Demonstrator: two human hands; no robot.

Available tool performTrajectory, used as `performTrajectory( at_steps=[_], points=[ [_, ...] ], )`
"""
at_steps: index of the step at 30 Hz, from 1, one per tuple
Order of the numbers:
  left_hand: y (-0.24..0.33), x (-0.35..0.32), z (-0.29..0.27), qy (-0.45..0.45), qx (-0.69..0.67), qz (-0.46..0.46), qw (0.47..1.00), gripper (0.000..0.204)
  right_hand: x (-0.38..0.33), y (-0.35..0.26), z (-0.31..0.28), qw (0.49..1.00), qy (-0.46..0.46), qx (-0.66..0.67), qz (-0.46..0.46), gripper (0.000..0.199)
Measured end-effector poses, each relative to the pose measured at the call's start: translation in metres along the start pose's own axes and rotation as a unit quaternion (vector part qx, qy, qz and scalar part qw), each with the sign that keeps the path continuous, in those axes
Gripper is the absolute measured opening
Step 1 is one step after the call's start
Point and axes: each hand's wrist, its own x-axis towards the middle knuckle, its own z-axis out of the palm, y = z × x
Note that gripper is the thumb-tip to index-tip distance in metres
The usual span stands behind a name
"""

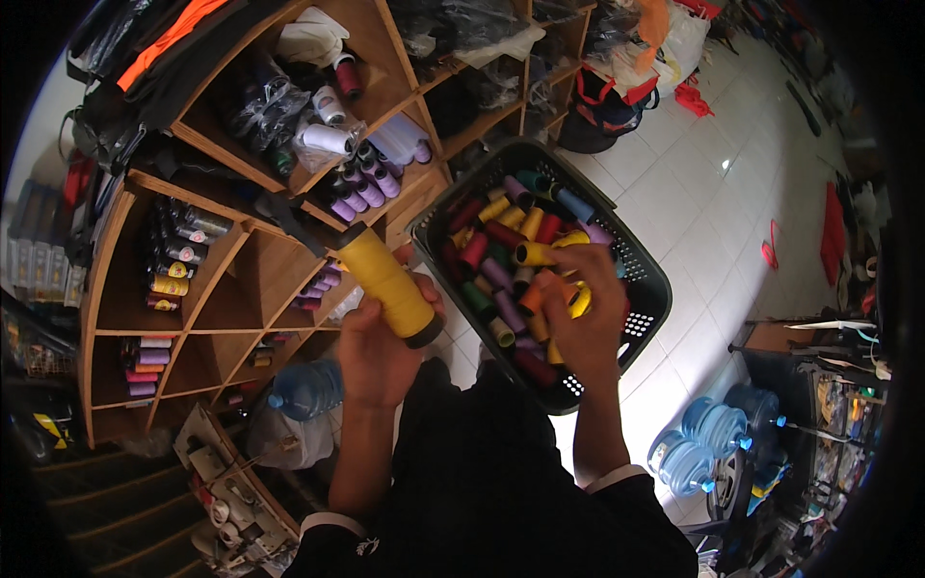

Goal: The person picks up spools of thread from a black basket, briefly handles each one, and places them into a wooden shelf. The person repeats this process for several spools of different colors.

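My left hand (378, 352) grips a yellow thread spool (387, 283) by its dark lower end, holding it tilted in front of the wooden shelf unit (236, 299). My right hand (583, 308) reaches down into a dark plastic basket (644, 289) filled with several thread spools of many colours. Its fingers close around another yellow spool (578, 294) among orange and purple ones. The basket sits at waist height just right of the shelves.
Purple spools (361, 197), white cones (328, 120) and bagged items fill the upper shelf compartments. Dark and yellow spools (173, 260) line a left compartment. Blue water bottles (708, 438) stand on the white tiled floor at the lower right. Bags are piled at the top.
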Motion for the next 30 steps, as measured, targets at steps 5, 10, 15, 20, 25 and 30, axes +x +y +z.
performTrajectory(
  at_steps=[5,10,15,20,25,30],
  points=[
    [-0.006,0.0,-0.008,0.004,0.041,0.0,0.999,0.054,-0.011,-0.029,0.028,0.988,-0.124,0.062,-0.065,0.03],
    [-0.005,-0.003,0.006,0.069,0.078,-0.005,0.995,0.054,-0.011,-0.041,0.044,0.984,-0.135,0.115,-0.031,0.031],
    [-0.004,-0.002,0.004,0.045,0.07,-0.011,0.996,0.055,-0.011,-0.04,0.047,0.979,-0.144,0.142,-0.002,0.034],
    [-0.007,-0.001,-0.002,0.038,0.043,-0.005,0.998,0.053,-0.011,-0.036,0.05,0.975,-0.147,0.169,0.005,0.028],
    [-0.008,0.002,-0.003,0.043,0.035,0.007,0.998,0.052,-0.017,-0.025,0.053,0.968,-0.127,0.207,0.058,0.018],
    [0.0,0.003,-0.003,-0.003,-0.021,-0.02,1.0,0.051,-0.019,-0.001,0.044,0.939,0.041,0.31,0.142,0.02]
  ],
)
